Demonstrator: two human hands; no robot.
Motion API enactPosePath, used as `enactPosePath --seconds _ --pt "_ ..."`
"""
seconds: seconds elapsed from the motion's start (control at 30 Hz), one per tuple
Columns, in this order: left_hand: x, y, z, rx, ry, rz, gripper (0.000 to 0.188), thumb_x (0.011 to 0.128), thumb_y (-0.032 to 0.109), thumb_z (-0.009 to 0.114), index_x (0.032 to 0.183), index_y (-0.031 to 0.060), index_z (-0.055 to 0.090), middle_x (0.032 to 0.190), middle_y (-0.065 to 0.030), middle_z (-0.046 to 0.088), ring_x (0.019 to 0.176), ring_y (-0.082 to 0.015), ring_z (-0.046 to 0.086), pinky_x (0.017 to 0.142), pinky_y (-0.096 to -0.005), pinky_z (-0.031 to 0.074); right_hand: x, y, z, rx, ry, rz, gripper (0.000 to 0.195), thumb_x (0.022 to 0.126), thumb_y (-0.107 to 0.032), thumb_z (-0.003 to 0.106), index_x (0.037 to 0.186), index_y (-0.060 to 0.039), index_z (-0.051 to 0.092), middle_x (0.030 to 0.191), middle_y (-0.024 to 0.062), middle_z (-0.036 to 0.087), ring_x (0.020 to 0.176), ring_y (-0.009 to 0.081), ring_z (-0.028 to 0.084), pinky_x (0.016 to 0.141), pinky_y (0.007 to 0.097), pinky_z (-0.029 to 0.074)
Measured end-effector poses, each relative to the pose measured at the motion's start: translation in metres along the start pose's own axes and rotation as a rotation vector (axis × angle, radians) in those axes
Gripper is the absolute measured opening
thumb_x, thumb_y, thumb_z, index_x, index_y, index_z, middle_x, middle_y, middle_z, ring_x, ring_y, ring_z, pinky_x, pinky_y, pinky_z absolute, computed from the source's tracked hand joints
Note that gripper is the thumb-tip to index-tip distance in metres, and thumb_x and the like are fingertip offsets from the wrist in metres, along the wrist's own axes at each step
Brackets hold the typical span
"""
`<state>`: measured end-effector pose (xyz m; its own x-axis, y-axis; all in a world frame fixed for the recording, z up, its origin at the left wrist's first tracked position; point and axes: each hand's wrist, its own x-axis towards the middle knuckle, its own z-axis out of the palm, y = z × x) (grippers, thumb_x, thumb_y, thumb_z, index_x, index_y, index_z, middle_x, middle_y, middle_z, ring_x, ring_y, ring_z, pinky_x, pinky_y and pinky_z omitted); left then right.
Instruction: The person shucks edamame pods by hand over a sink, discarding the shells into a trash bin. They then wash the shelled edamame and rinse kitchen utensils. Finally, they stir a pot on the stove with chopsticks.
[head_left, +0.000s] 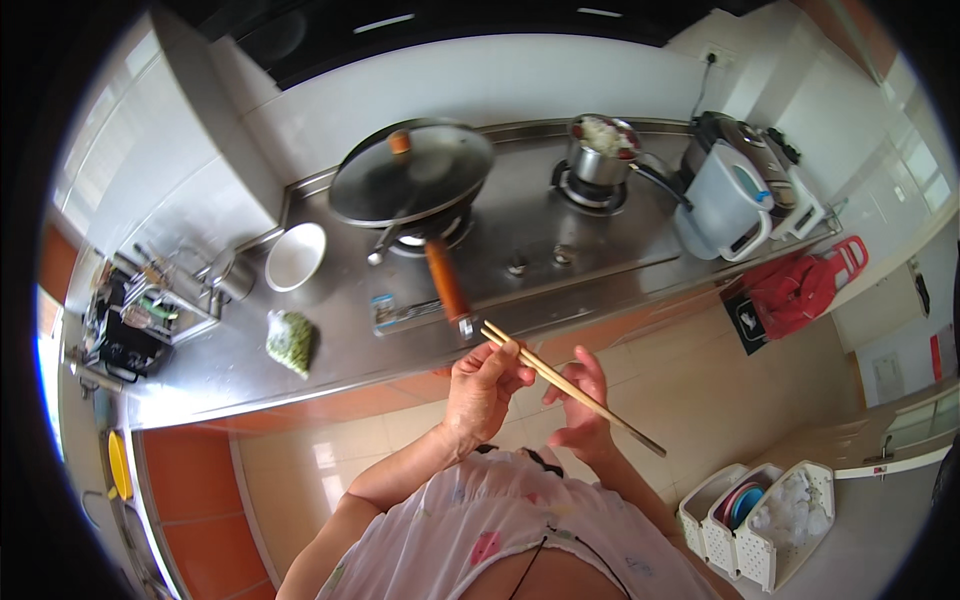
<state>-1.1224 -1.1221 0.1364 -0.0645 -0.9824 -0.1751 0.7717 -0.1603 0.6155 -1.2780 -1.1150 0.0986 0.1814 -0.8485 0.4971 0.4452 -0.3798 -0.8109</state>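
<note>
My left hand (480, 397) pinches a pair of wooden chopsticks (562, 381) near one end, and their darker tips slant down to the right. Behind the chopsticks, my right hand (585, 409) has its fingers spread and grips nothing; whether it touches them I cannot tell. Beyond my hands a wok (476, 201) sits on the left burner under a domed glass lid (442, 169). Its wooden handle (448, 281) points toward me, ending close to my left hand. On the right burner stands a steel saucepan (596, 166) heaped with white and dark red food.
A white bowl (296, 257) and a bag of green peas or beans (289, 343) lie left on the steel counter (225, 367). A utensil rack (184, 311) fills the far left. At right are a plastic pitcher (720, 202), a red bag (799, 292) and white baskets (795, 555).
</note>
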Motion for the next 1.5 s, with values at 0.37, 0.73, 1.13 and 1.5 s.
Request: enactPosePath --seconds 0.37,0.73,1.13,1.5 --pt "0.107 -0.076 0.022 0.144 -0.148 -0.403 0.033 0.092 0.027 0.053 0.112 0.0018 0.053 0.092 -0.0117 0.064 0.082 -0.0182 0.062 0.077 -0.0295 0.050 0.089 -0.047 -0.143 -0.519 0.353 0.118 0.021 0.092 -0.018 0.050 0.092 0.0007 0.061 0.088 0.0110 0.060 0.070 0.0155 0.059 0.061 0.0277 0.050" --pt "0.161 -0.055 -0.001 0.671 -0.081 -0.261 0.025 0.089 0.018 0.056 0.109 0.0016 0.057 0.084 -0.0073 0.064 0.074 -0.0111 0.059 0.069 -0.0255 0.049 0.275 -0.009 -0.283 -0.212 0.578 0.119 0.029 0.087 -0.024 0.062 0.104 -0.0013 0.056 0.097 0.0096 0.060 0.081 0.0170 0.061 0.078 0.0313 0.051" --pt "0.134 -0.066 -0.005 0.597 0.312 0.071 0.023 0.090 0.018 0.054 0.104 0.0008 0.058 0.081 -0.0052 0.063 0.071 -0.0102 0.059 0.063 -0.0239 0.048 0.374 0.042 -0.301 -0.086 0.560 0.236 0.043 0.085 -0.035 0.064 0.105 0.0027 0.058 0.102 0.0072 0.060 0.086 0.0144 0.058 0.080 0.0284 0.051" --pt "0.136 -0.090 -0.013 0.543 0.445 0.173 0.022 0.090 0.016 0.054 0.104 -0.0012 0.058 0.080 -0.0064 0.064 0.070 -0.0114 0.059 0.063 -0.0249 0.049 0.409 0.108 -0.364 -0.316 0.226 0.236 0.021 0.080 -0.024 0.067 0.088 -0.0049 0.064 0.072 0.0036 0.062 0.055 0.0090 0.055 0.050 0.0206 0.046"
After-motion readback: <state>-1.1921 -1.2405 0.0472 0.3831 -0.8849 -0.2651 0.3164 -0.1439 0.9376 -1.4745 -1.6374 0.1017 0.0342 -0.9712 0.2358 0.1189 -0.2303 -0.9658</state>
